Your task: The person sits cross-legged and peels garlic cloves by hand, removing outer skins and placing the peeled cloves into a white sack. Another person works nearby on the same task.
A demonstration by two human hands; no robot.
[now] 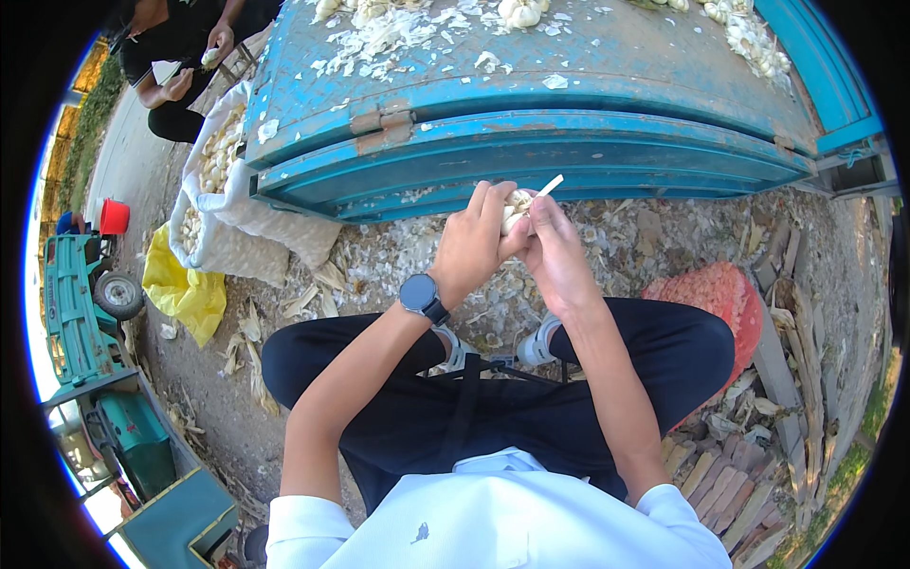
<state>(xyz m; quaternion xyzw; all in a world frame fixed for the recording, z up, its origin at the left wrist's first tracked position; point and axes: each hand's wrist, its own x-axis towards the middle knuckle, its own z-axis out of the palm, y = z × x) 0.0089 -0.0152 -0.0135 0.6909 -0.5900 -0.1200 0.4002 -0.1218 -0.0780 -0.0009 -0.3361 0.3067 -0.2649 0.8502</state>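
Between my two hands is a whitish garlic bulb point(515, 210), with a pale cut stalk point(551, 185) sticking up to the right. My left hand point(475, 231) wraps the bulb from the left, its fingers over the far side and the thumb in front. From the right, my right hand point(558, 245) grips it near the base of the stalk. Fingers cover much of the bulb. Both hands are held above my knees, just short of the blue metal truck bed point(569, 146). Loose garlic bulbs point(521, 12) and papery skins point(384, 43) lie on the bed's far part.
White sacks of garlic cloves point(226, 153) stand left of the bed, beside a yellow bag point(185, 284). A red mesh sack point(736, 306) and wooden boards point(782, 398) lie to my right. Another person point(174, 67) works at upper left. A green vehicle point(75, 306) stands far left.
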